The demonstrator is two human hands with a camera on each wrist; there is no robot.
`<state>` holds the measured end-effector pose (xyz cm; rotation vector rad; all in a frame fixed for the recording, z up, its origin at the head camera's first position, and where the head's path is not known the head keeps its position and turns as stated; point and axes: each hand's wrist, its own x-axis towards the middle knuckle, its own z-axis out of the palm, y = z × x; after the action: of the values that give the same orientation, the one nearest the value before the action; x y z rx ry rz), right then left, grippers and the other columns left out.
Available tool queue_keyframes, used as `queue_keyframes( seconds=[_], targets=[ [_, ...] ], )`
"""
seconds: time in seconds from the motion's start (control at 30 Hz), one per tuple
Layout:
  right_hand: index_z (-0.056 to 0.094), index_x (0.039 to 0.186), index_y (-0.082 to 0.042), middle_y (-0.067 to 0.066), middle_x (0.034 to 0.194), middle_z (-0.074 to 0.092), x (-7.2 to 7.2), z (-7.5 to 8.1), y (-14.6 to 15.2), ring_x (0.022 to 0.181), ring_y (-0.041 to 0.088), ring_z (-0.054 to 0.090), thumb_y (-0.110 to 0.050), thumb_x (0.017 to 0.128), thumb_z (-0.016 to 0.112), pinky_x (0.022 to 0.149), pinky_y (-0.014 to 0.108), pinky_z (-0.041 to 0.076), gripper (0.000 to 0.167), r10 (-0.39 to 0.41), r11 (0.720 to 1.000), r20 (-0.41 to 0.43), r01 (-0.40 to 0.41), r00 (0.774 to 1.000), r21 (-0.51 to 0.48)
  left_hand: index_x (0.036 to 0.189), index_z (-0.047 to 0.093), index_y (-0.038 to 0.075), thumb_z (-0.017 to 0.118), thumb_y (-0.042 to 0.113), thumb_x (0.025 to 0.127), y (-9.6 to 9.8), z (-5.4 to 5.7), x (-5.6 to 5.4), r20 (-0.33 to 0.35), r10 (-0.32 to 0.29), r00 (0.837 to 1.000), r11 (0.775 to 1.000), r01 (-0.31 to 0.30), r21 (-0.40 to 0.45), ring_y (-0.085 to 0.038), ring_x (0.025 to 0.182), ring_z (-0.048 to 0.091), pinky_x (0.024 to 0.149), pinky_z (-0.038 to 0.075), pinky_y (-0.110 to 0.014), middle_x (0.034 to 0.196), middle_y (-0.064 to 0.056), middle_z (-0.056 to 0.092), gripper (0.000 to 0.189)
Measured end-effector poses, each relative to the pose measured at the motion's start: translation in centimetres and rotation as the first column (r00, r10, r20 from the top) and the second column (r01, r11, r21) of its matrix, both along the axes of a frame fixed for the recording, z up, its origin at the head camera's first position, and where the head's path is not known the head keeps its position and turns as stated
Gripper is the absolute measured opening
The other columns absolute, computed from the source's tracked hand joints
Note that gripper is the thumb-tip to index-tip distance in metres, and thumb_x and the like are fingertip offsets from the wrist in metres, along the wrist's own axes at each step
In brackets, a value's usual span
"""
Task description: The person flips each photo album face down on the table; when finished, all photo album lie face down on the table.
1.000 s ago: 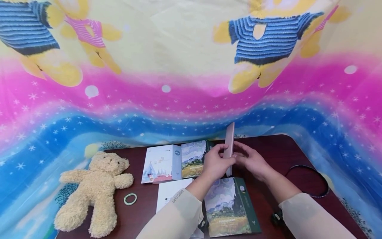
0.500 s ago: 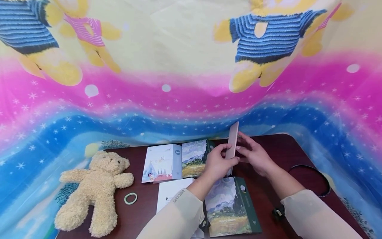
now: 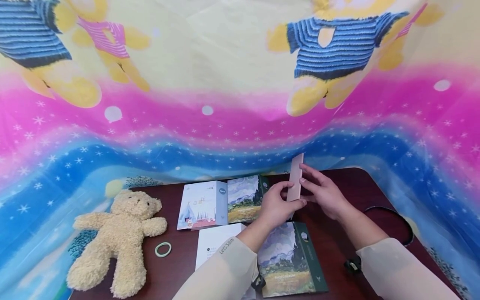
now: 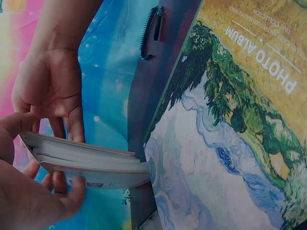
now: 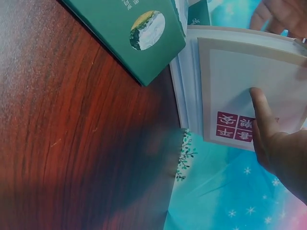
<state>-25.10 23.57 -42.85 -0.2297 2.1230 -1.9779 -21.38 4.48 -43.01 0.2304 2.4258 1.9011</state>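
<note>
A pale pink hardcover book (image 3: 296, 177) stands on edge, raised at the back of the table. My left hand (image 3: 276, 204) grips its near end, thumb on one side and fingers on the other. Straight fingers of my right hand (image 3: 326, 193) touch its right face. In the right wrist view the book's cover (image 5: 235, 81) bears dark red squares with characters, and one finger lies flat on it. The left wrist view shows white pages (image 4: 86, 155) slightly apart between the covers. Just below the hands lies a photo album (image 3: 286, 258) with a painted landscape cover and green spine.
Another landscape album (image 3: 241, 198) lies at the back beside a white illustrated album (image 3: 198, 206). A white booklet (image 3: 213, 241) is partly under my left sleeve. A teddy bear (image 3: 125, 241) and green ring (image 3: 163, 249) are at left. A black hairband (image 3: 403, 223) lies at right.
The book has shifted a little to the right and come slightly higher, with my left hand moving along. My right hand has moved right, its fingers now more spread against the cover.
</note>
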Motion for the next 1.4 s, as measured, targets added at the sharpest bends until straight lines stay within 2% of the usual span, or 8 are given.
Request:
queue_keyframes(
  seconds=[0.2, 0.4, 0.67, 0.9, 1.03, 1.13, 1.3, 1.4],
  targets=[
    [0.030, 0.164, -0.019, 0.019, 0.162, 0.029, 0.1, 0.2, 0.2, 0.143, 0.044, 0.037, -0.034, 0.105, 0.063, 0.090, 0.046, 0.060, 0.069, 0.000, 1.000, -0.015, 0.001, 1.000, 0.022, 0.132, 0.067, 0.017, 0.091, 0.029, 0.078, 0.3, 0.0, 0.0, -0.006, 0.004, 1.000, 1.000, -0.004, 0.004, -0.008, 0.100, 0.068, 0.077, 0.057, -0.026, 0.122, 0.002, 0.068, 0.060],
    [0.030, 0.164, -0.017, 0.021, 0.159, 0.031, 0.1, 0.2, 0.4, 0.141, 0.044, 0.039, -0.030, 0.105, 0.063, 0.091, 0.045, 0.059, 0.068, -0.017, 0.999, -0.025, 0.018, 1.000, 0.046, 0.134, 0.065, 0.016, 0.091, 0.028, 0.079, 0.6, -0.2, 0.1, -0.006, -0.010, 1.000, 1.000, 0.011, 0.007, -0.008, 0.101, 0.066, 0.076, 0.057, -0.025, 0.126, 0.002, 0.064, 0.062],
    [0.033, 0.162, -0.015, 0.020, 0.157, 0.034, 0.3, 0.7, 0.5, 0.137, 0.040, 0.044, -0.023, 0.107, 0.060, 0.089, 0.040, 0.060, 0.062, -0.050, 0.998, -0.014, 0.051, 0.999, 0.049, 0.141, 0.061, 0.018, 0.091, 0.034, 0.078, 0.7, -0.3, 0.1, 0.007, -0.003, 1.000, 0.999, 0.004, -0.051, -0.009, 0.102, 0.063, 0.077, 0.056, -0.026, 0.133, 0.000, 0.062, 0.072],
    [0.037, 0.161, -0.014, 0.019, 0.159, 0.033, 0.6, 0.9, 0.6, 0.133, 0.039, 0.048, -0.024, 0.107, 0.060, 0.088, 0.038, 0.060, 0.059, -0.069, 0.995, -0.012, 0.069, 0.998, 0.071, 0.142, 0.061, 0.017, 0.091, 0.035, 0.078, 1.0, -0.2, 0.2, 0.018, -0.023, 1.000, 0.998, 0.024, -0.050, -0.011, 0.107, 0.064, 0.078, 0.056, -0.026, 0.137, -0.003, 0.061, 0.073],
    [0.037, 0.161, -0.015, 0.020, 0.157, 0.035, 0.8, 0.9, 0.8, 0.132, 0.038, 0.048, -0.026, 0.105, 0.063, 0.088, 0.037, 0.060, 0.062, -0.085, 0.993, -0.012, 0.085, 0.996, 0.082, 0.142, 0.061, 0.019, 0.091, 0.038, 0.078, 1.3, -0.3, 0.2, 0.021, -0.022, 1.000, 0.997, 0.023, -0.068, -0.018, 0.110, 0.064, 0.079, 0.055, -0.027, 0.139, -0.004, 0.060, 0.074],
    [0.037, 0.161, -0.015, 0.021, 0.156, 0.036, 0.9, 0.8, 0.9, 0.129, 0.036, 0.050, -0.026, 0.104, 0.065, 0.087, 0.037, 0.060, 0.064, -0.098, 0.991, -0.013, 0.099, 0.995, 0.086, 0.142, 0.060, 0.020, 0.091, 0.039, 0.077, 1.5, -0.5, 0.1, 0.024, -0.022, 0.999, 0.996, 0.024, -0.081, -0.021, 0.113, 0.063, 0.081, 0.055, -0.029, 0.141, -0.007, 0.059, 0.075],
    [0.036, 0.162, -0.014, 0.021, 0.159, 0.035, 1.1, 0.6, 1.2, 0.123, 0.030, 0.054, -0.020, 0.105, 0.061, 0.085, 0.035, 0.060, 0.062, -0.133, 0.988, -0.014, 0.134, 0.991, 0.076, 0.146, 0.056, 0.018, 0.091, 0.040, 0.077, 1.7, -0.9, 0.1, 0.054, -0.045, 0.998, 0.995, 0.049, -0.088, -0.013, 0.112, 0.064, 0.085, 0.056, -0.030, 0.137, -0.001, 0.062, 0.080],
    [0.035, 0.162, -0.012, 0.021, 0.159, 0.035, 1.1, 0.5, 1.4, 0.118, 0.024, 0.057, -0.016, 0.106, 0.058, 0.084, 0.034, 0.061, 0.061, -0.152, 0.987, -0.007, 0.152, 0.988, 0.057, 0.148, 0.055, 0.016, 0.090, 0.040, 0.079, 1.6, -1.1, 0.1, 0.080, -0.057, 0.995, 0.994, 0.064, -0.092, -0.014, 0.117, 0.064, 0.089, 0.057, -0.031, 0.137, 0.001, 0.063, 0.081]
  ],
)
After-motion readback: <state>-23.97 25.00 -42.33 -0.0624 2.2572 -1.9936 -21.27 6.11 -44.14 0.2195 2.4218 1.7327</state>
